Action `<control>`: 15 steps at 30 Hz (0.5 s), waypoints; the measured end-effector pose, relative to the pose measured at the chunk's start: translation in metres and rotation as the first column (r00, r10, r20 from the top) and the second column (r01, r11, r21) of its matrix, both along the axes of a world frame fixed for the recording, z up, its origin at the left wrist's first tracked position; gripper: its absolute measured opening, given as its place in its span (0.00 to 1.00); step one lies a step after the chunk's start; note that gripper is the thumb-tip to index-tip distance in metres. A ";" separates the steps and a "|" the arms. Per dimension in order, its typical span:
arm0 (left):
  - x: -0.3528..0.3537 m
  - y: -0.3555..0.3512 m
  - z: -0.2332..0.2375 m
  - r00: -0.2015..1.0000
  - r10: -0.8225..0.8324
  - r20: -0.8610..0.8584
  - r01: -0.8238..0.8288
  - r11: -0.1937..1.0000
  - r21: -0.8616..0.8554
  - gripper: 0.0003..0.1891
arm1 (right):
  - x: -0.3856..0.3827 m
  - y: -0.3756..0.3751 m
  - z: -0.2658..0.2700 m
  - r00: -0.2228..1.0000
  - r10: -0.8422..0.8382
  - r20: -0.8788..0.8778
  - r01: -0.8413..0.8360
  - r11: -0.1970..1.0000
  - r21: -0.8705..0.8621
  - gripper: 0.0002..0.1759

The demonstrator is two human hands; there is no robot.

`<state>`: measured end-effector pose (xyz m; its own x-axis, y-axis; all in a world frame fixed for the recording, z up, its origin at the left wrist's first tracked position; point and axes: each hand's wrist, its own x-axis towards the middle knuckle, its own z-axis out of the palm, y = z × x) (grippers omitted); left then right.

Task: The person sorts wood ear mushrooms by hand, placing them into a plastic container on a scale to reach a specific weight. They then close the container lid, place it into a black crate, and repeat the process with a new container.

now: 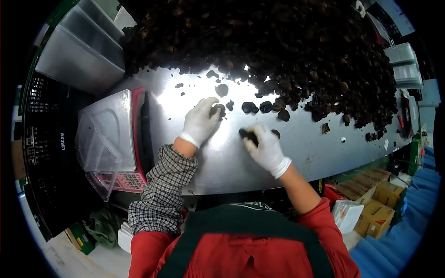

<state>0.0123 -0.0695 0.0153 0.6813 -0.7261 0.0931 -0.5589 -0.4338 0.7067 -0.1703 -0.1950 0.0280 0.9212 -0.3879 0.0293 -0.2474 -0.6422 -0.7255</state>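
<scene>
My left hand (200,122), in a white glove, has its fingers closed on a dark mushroom-like piece (218,110) over the metal table (218,162). To its right, my right hand (267,149), also gloved, pinches another dark piece (248,135) between thumb and fingers. A flat round piece (222,90) lies just beyond my left hand. Several more loose pieces (250,107) lie between my hands and a large heap (269,46) of the same dark brown pieces. One piece (276,134) sits beside my right hand, partly hidden by it.
At the left stands a pink scale (127,181) with a clear plastic container (99,148) on it. Behind it is a grey metal bin (83,55), next to a black crate (48,153). Clear plastic boxes (403,65) stand at the far right; cardboard boxes (375,217) are below the table edge.
</scene>
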 end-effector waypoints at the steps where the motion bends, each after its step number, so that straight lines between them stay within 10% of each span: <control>1: 0.004 -0.005 0.002 0.999 -0.047 -0.013 0.048 0.994 0.098 0.11 | 0.008 -0.014 0.002 0.998 -0.025 0.054 0.028 0.999 -0.040 0.18; 7: 0.022 -0.024 0.015 0.973 -0.190 -0.128 0.228 0.847 0.480 0.11 | 0.072 -0.053 -0.007 0.939 -0.024 -0.343 -0.084 0.952 -0.295 0.21; 15: 0.017 -0.014 0.003 0.950 0.059 -0.307 0.020 0.969 0.248 0.06 | 0.065 -0.055 -0.006 0.994 -0.012 -0.111 0.003 0.997 -0.082 0.15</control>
<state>0.0295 -0.0832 0.0186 0.6619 -0.6853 -0.3036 -0.3186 -0.6239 0.7136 -0.1055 -0.2503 0.0219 0.9176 -0.3953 -0.0412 -0.3286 -0.6962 -0.6383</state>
